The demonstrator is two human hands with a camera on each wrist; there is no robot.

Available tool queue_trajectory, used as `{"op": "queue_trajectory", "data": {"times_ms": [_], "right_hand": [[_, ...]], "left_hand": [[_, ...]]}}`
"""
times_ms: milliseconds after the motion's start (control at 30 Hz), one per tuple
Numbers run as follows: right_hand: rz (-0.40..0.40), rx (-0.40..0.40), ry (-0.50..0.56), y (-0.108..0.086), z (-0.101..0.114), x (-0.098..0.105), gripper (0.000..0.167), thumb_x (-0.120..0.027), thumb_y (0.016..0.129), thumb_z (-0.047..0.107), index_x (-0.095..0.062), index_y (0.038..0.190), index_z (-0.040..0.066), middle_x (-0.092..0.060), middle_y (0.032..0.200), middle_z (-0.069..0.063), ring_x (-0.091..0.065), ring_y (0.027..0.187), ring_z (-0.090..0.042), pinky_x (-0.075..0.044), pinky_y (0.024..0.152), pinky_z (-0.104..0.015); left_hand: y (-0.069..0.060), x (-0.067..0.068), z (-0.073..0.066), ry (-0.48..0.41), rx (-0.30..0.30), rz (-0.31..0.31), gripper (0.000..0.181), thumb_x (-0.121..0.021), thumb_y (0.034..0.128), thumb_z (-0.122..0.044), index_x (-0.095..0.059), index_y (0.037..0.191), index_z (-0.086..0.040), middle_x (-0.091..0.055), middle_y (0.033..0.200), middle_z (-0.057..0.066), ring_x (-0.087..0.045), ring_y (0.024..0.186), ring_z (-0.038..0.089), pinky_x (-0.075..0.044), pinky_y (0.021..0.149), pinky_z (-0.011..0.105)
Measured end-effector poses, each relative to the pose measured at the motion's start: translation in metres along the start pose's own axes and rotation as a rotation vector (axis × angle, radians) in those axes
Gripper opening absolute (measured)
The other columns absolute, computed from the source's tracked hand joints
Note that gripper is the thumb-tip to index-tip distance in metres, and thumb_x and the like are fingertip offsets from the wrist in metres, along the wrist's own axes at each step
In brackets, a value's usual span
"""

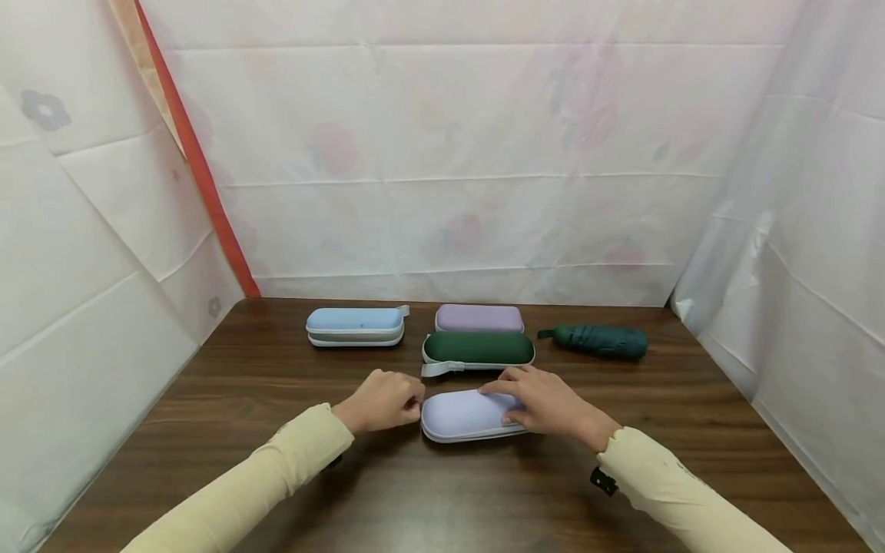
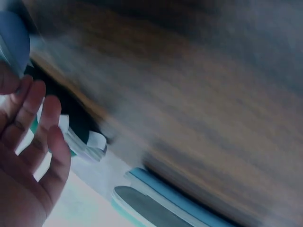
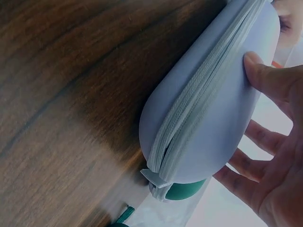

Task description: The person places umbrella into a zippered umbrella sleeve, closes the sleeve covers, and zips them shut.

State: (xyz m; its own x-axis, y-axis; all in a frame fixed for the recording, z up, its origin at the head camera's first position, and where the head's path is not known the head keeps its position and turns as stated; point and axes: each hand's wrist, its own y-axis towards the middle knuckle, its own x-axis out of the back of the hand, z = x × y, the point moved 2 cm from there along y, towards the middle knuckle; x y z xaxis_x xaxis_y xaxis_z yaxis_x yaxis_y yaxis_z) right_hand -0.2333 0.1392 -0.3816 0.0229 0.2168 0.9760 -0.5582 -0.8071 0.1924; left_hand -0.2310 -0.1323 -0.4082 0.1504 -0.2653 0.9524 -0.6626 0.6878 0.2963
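A lavender zippered glasses case (image 1: 463, 415) lies lengthwise near the middle of the table. My right hand (image 1: 549, 403) holds its right part, thumb (image 3: 262, 75) on the top shell and the other fingers spread toward the back side. At the case's left end is my left hand (image 1: 387, 399), fingers bent and thumb near the index fingertip; whether a zipper pull sits between them is hidden. In the right wrist view, a pale zipper seam (image 3: 208, 80) runs along the side, with a fabric tab (image 3: 154, 177) at the near end.
Just behind lies a dark green case (image 1: 477, 348) with a pale strap, then a purple case (image 1: 480, 317). A light blue case (image 1: 356, 319) lies back left, a folded dark green umbrella (image 1: 601, 342) back right. White sheeting (image 1: 442, 153) stands behind the wooden table (image 1: 415, 499).
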Motion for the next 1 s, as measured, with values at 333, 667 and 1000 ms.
{"op": "queue_trajectory", "data": {"times_ms": [333,667,1000], "right_hand": [[-0.050,-0.062,-0.047,0.001,0.008,-0.004,0.046,-0.078,0.079,0.024,-0.063,0.123,0.021,-0.062,0.107,-0.003,-0.057,0.094,-0.023,-0.051,0.070,-0.040],[-0.093,-0.104,-0.110,0.001,0.014,-0.006,0.048,-0.079,0.077,0.020,-0.063,0.123,0.020,-0.061,0.099,-0.004,-0.058,0.081,-0.023,-0.049,0.061,-0.036],[-0.090,-0.165,-0.183,0.003,0.018,-0.008,0.046,-0.077,0.078,0.025,-0.063,0.122,0.019,-0.061,0.094,-0.008,-0.055,0.069,-0.022,-0.047,0.053,-0.034]], "left_hand": [[-0.005,-0.003,-0.006,0.128,0.018,-0.095,0.024,-0.064,0.0686,-0.009,-0.044,0.059,-0.020,-0.042,0.057,-0.009,-0.041,0.051,0.009,-0.024,0.041,0.024],[-0.009,-0.001,-0.010,0.163,0.031,-0.101,0.023,-0.065,0.0691,-0.009,-0.046,0.060,-0.019,-0.046,0.058,-0.007,-0.041,0.050,0.011,-0.023,0.040,0.025],[-0.009,-0.001,-0.014,0.186,0.027,-0.092,0.021,-0.064,0.0696,-0.007,-0.049,0.061,-0.019,-0.044,0.058,-0.008,-0.038,0.049,0.008,-0.025,0.040,0.024]]}}
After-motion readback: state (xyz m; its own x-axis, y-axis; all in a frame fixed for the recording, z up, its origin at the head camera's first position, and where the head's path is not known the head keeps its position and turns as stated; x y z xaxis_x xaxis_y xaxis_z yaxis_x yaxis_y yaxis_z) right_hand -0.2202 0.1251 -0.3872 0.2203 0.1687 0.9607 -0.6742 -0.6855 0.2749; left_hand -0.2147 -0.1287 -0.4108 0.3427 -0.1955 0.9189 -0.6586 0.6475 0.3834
